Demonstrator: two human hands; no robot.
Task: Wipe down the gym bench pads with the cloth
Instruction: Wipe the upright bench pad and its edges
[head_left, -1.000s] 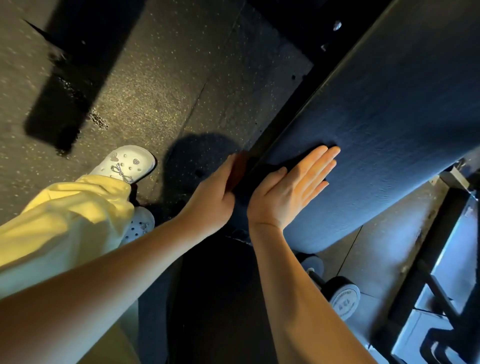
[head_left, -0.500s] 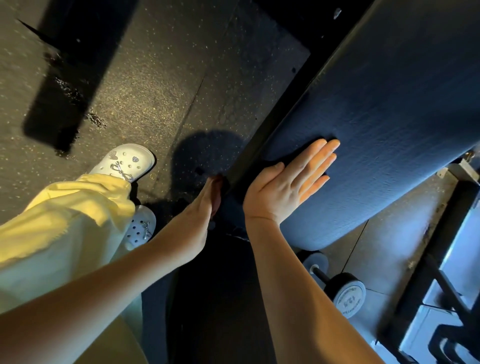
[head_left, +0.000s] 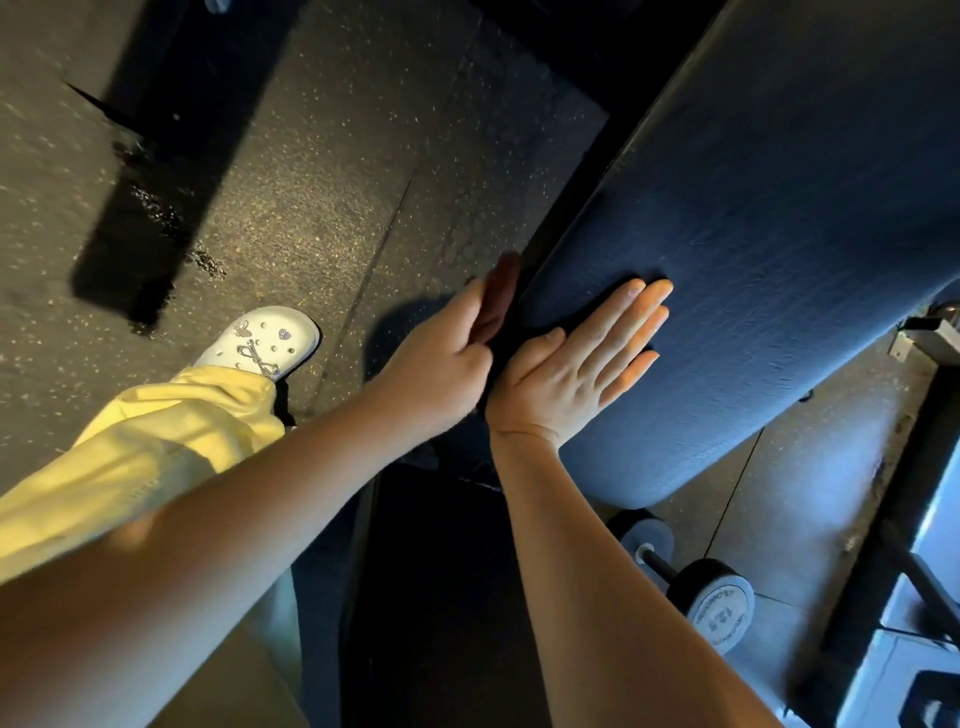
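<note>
Bench pad, dumbbell nearby, clog beside, perhaps rack

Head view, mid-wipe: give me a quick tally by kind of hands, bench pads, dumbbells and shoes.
Hands: 2, left hand and right hand
Bench pads: 1, the dark blue bench pad
Dumbbells: 1, the dumbbell on the floor
Shoes: 1, a white shoe
Total: 5
</note>
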